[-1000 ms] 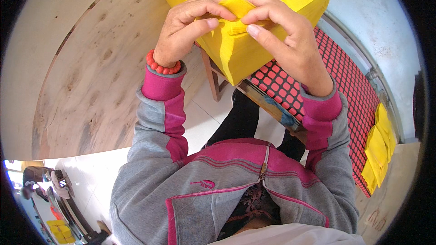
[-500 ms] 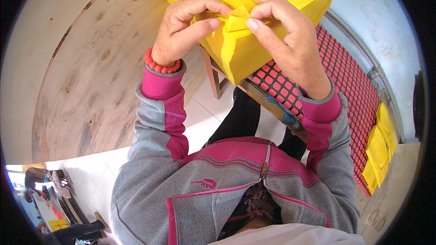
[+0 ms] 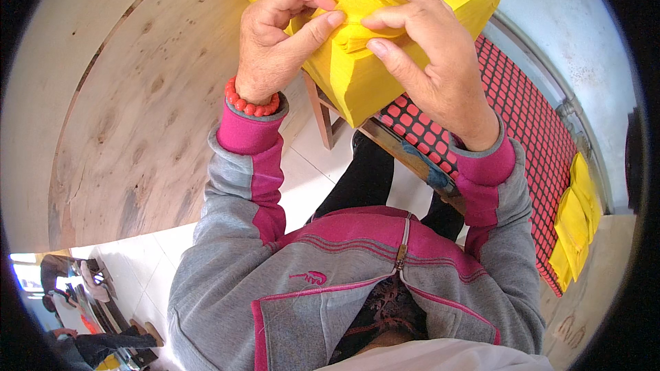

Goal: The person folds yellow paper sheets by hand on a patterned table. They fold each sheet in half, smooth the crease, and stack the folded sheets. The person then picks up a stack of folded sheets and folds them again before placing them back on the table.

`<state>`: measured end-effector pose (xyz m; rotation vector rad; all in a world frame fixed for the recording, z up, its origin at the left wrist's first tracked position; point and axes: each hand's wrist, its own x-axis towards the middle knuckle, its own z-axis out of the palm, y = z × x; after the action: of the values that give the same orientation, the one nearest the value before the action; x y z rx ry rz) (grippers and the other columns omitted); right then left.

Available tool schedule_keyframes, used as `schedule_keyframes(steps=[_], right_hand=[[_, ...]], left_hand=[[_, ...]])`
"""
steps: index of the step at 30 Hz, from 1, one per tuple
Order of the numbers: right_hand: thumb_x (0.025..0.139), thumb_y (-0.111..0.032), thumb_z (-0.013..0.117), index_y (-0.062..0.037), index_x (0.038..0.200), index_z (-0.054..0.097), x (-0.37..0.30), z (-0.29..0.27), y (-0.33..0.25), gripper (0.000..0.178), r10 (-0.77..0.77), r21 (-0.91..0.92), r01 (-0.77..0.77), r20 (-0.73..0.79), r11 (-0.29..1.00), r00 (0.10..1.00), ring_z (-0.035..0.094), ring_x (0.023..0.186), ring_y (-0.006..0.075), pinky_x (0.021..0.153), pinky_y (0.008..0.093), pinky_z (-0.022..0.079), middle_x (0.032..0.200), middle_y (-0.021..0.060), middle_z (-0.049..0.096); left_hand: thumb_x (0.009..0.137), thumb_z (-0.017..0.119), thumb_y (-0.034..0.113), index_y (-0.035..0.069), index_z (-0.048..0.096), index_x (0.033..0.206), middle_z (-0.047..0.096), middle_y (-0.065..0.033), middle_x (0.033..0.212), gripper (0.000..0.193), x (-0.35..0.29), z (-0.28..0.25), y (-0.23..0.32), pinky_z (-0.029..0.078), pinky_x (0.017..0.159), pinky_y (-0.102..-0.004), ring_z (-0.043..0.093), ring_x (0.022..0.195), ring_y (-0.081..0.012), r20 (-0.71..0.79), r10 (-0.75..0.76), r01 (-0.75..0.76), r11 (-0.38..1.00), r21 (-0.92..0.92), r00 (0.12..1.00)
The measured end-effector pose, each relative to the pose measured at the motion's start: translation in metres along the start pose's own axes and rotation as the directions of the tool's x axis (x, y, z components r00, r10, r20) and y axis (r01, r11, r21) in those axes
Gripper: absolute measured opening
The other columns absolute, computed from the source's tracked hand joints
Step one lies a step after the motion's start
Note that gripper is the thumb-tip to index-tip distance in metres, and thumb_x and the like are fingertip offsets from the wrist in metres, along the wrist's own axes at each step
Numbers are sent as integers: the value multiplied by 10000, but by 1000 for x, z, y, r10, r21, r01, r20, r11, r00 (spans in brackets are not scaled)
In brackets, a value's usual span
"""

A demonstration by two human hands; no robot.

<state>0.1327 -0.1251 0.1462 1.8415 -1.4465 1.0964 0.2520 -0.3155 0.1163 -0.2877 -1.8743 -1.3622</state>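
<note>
A large yellow block-shaped stack or bundle, cloth-like on its surface (image 3: 364,86), stands at the top middle. Over it, loose folded yellow fabric (image 3: 354,1) bunches up between my hands. My left hand (image 3: 271,41), with a red bead bracelet (image 3: 251,102) at its wrist, pinches an edge of this fabric between thumb and forefinger. Fingers spread apart, my right hand (image 3: 440,51) hovers at or just over the fabric's right side. Whether its fingertips touch the cloth is hard to tell.
A broad wooden board (image 3: 137,117) fills the left side. On the right, a red-and-black patterned surface (image 3: 515,110) carries folded yellow pieces (image 3: 574,223) at its far end. A wooden leg (image 3: 320,113) stands below the bundle. At lower left another person's dark-clothed leg (image 3: 103,347) shows.
My right hand's fingers have opened from their pinch on the fabric. The left thumb has moved up to meet its forefinger. At lower left, the other person's leg has shifted.
</note>
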Motion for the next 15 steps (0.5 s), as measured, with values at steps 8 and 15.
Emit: schedule_keyframes(steps=[8, 15], right_hand=[[908, -56, 663, -10, 983, 631, -6, 9, 4, 95, 98, 82, -102, 49, 991, 994, 580, 1269, 323, 1034, 366, 446, 1324, 193, 626], [910, -40, 661, -9, 978, 627, -8, 12, 4, 82, 131, 125, -132, 19, 983, 991, 583, 1275, 310, 1035, 366, 451, 1308, 179, 638]], left_hand=[[922, 647, -12, -10, 673, 980, 687, -88, 1099, 64, 1, -5, -6, 476, 949, -289, 626, 1055, -153, 54, 94, -91, 994, -61, 994], [901, 581, -58, -14, 697, 1029, 686, -117, 1157, 178, 4, -16, -2, 465, 950, -289, 627, 1071, -174, 198, 163, -159, 987, -37, 966]])
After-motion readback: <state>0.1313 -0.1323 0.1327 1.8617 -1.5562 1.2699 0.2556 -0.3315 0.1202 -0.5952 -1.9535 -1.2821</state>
